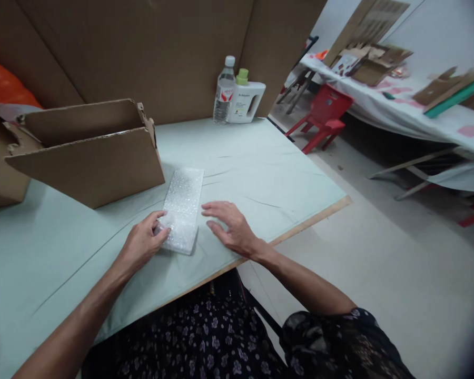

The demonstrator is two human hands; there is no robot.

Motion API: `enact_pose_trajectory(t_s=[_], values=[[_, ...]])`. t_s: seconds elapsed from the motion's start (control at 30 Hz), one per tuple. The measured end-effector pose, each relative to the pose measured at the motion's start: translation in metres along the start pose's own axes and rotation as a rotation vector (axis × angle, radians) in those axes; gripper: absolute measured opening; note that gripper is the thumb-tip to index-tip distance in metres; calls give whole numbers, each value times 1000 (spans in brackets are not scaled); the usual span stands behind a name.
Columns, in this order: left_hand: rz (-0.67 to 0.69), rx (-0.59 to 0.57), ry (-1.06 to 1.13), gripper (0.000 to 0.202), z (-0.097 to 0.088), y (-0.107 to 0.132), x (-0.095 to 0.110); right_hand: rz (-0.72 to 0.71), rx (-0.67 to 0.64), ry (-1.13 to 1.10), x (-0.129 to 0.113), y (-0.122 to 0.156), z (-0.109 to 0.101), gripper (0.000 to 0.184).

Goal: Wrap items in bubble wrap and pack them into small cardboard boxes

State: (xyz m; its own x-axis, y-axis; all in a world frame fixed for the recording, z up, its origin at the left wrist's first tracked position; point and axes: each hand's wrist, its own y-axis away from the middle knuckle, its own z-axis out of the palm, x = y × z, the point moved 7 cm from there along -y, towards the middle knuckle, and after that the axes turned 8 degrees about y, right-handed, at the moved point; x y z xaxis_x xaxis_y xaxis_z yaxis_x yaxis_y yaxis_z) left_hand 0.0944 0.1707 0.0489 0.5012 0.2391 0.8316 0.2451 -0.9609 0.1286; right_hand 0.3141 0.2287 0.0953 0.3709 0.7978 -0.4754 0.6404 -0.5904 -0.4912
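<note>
Near table edge (300, 227), packet (183, 205) between hands (142, 245) (231, 229)

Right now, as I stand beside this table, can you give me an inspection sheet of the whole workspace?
Surface: table under pale green cloth, lightly creased, wooden front edge.
Job's things: bubble-wrap packet, flat on the cloth near the front.
Clutter: open cardboard box at left; bottle and white jug upright at the back.
Hands: left hand pinches the packet's near left corner; right hand open, flat on the cloth beside the packet.
Cables: nothing seen.
Surroundings: cardboard wall behind; red chair and a second table with cardboard pieces at right.
</note>
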Motion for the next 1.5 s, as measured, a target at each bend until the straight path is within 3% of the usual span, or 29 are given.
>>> enact_pose_trajectory(t_s=[0.1, 0.23, 0.33, 0.43, 0.5, 0.67, 0.83, 0.93, 1.03, 1.13, 1.2, 1.33, 1.5], values=[[0, 24, -68, 63, 2, -1, -2, -137, -184, 64, -25, 13, 30, 23], [56, 102, -170, 60, -5, 8, 0, -233, -337, 239, -41, 19, 65, 44], [312, 193, -205, 52, -14, 25, 10, -235, -318, 303, -42, 14, 72, 31], [582, 128, -261, 40, -13, 46, 17, -217, -281, 260, -40, 9, 71, 21], [633, 90, -273, 34, -11, 55, 16, -166, -275, 177, -37, 8, 68, 20], [488, 32, -167, 28, -8, 60, 11, 1, -299, -71, -31, 15, 51, 22], [298, 30, -169, 33, 1, 50, -2, 1, -128, 129, -34, 25, 19, 31], [323, 100, -216, 33, 4, 43, 0, -131, -182, 301, -43, 28, 25, 28], [450, 195, -259, 36, 3, 47, 11, -201, -274, 365, -43, 26, 41, 25], [607, 135, -277, 37, 6, 62, 20, -151, -293, 289, -37, 23, 48, 19], [639, 60, -248, 34, 8, 72, 19, -86, -303, 190, -33, 24, 46, 19], [530, 21, -152, 33, 5, 71, 10, -19, -315, 81, -34, 28, 35, 29], [406, 94, -196, 33, 2, 47, 3, -92, -231, 271, -37, 21, 29, 39]])
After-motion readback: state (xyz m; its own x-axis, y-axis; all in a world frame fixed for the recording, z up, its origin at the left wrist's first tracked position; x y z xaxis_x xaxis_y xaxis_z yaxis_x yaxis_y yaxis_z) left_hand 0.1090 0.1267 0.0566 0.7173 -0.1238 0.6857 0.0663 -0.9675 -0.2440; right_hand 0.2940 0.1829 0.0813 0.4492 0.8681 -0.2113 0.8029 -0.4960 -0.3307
